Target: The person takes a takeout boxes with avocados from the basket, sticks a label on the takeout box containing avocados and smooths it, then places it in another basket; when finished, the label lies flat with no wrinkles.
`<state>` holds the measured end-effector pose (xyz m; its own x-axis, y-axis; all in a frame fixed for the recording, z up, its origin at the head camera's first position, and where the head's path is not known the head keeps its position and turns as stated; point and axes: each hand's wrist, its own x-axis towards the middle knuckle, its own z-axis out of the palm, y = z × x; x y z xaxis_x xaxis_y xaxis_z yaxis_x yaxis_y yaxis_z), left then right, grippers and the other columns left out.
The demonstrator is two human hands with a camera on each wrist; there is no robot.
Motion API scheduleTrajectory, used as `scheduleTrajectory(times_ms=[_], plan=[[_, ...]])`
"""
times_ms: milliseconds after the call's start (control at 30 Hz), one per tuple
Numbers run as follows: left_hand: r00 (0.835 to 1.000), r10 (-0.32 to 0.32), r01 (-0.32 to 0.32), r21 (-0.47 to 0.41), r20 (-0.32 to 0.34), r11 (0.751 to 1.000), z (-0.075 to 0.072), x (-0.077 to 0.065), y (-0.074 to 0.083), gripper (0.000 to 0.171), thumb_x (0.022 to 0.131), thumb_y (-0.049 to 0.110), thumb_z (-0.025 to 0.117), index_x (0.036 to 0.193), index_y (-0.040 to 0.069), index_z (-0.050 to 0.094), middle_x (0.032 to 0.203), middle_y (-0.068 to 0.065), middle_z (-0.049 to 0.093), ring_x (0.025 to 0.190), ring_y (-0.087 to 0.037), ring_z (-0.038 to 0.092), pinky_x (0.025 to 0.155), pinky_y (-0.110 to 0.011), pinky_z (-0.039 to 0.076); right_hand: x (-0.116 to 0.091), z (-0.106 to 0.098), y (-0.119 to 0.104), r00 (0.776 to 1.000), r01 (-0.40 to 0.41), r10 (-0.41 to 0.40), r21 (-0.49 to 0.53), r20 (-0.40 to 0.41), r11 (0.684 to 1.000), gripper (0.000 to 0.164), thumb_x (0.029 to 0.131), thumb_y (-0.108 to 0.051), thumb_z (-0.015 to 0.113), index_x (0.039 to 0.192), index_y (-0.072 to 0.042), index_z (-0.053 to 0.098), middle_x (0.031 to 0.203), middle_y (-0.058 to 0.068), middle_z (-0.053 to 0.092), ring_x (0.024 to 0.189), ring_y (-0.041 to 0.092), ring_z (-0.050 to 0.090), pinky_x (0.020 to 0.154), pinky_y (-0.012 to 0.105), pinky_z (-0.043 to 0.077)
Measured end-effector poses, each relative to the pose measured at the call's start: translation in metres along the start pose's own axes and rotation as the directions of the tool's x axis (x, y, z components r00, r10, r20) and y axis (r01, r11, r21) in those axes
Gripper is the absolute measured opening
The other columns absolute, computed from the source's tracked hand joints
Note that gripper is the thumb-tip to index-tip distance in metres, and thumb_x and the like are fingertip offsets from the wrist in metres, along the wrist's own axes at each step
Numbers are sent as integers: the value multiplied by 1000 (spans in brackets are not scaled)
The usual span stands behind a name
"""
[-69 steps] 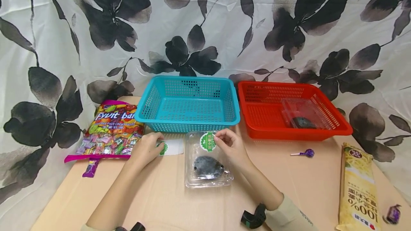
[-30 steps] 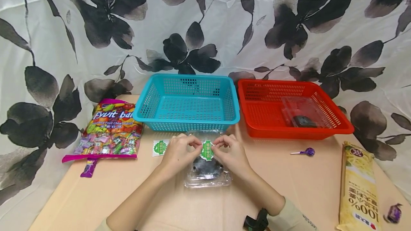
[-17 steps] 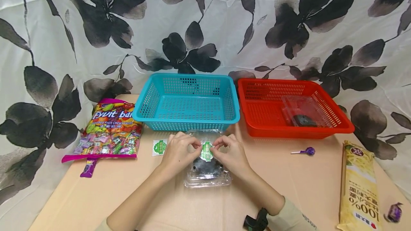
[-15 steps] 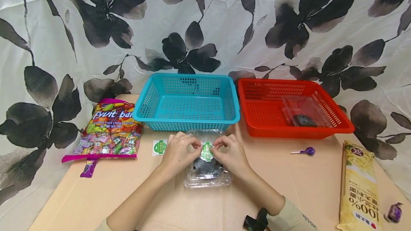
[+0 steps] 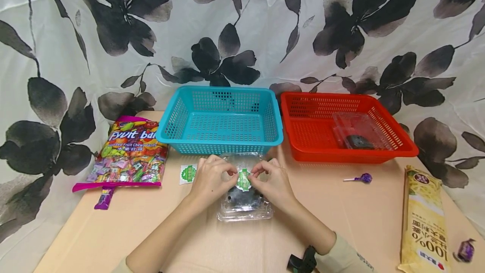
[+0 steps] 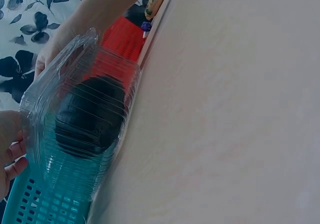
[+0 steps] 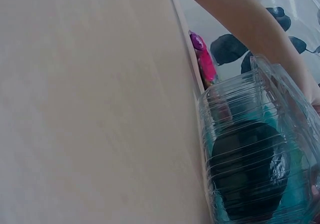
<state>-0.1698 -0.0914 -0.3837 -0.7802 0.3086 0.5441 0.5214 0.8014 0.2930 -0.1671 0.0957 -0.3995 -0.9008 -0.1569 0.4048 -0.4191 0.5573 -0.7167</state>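
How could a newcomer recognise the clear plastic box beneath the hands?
Find the turquoise plastic basket. In front, on the tan table, lies the clear plastic box holding a dark rounded object. Unlike the similar box in the red plastic basket, it lies beneath both hands and a green-and-white sticker.

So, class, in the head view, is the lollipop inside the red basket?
No, the lollipop lies on the table in front of the red basket.

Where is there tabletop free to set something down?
Between the right forearm, lollipop and yellow bag; between the left forearm and leftmost purple candy. Crowded: around the clear box, hemmed by left hand, right hand and blue basket.
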Motion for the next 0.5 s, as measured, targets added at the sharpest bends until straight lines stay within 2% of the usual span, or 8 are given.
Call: scheduleTrajectory(times_ms=[367,500], plan=[[1000,-12,12,-1,13,1000,0,0,0,4,67,28,70,69,26,66,66,17,60,73,-7,47,66,-25,28,0,0,1,1000,-6,6,-23,-2,1000,16,66,-15,75,70,-23,61,67,3,54,68,21,43,52,23,31],[1000,-16,16,-7,8,1000,1,-1,0,6,67,28,70,71,26,66,68,16,61,74,-7,47,65,-25,28,1,1,2,1000,-10,9,-29,-5,1000,16,66,-17,74,70,-24,61,67,-3,55,71,22,44,55,25,32]])
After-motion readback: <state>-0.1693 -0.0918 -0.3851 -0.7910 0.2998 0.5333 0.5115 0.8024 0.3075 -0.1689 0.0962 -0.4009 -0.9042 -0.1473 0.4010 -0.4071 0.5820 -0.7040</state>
